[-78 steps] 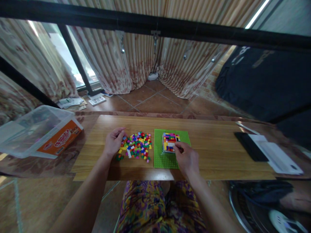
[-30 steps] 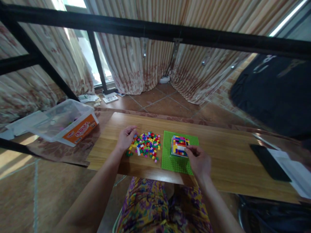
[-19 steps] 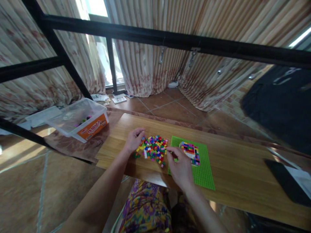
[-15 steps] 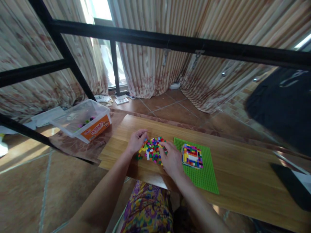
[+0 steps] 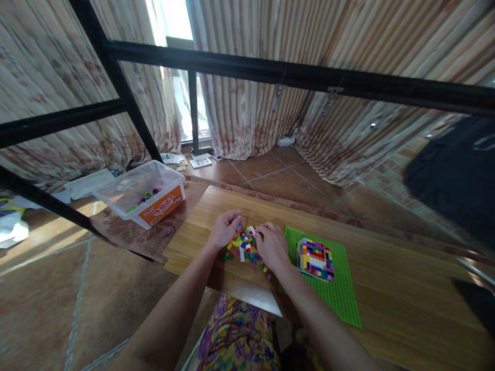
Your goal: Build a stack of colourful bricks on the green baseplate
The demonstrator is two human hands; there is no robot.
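Observation:
A loose pile of small coloured building bricks [image 5: 247,250] lies on the wooden table between my two hands. My left hand [image 5: 226,230] rests at the pile's left far side, fingers curled in together; whatever they may hold is hidden. At the far right side of the pile, my right hand [image 5: 271,245] pinches a white brick [image 5: 252,230] at its fingertips. To the right of that hand, a block built of many coloured bricks [image 5: 316,259] sits on a green baseplate [image 5: 344,304].
A clear plastic box [image 5: 154,203] with an orange label and some bricks inside stands on the floor to the left. Black metal bars [image 5: 240,64] cross in front of the curtains. A dark flat object [image 5: 474,301] lies at the table's right end.
My right hand has drawn up to the far side of the pile, and a white brick now shows at its fingertips. My left hand stays beside the pile. The view has shifted slightly.

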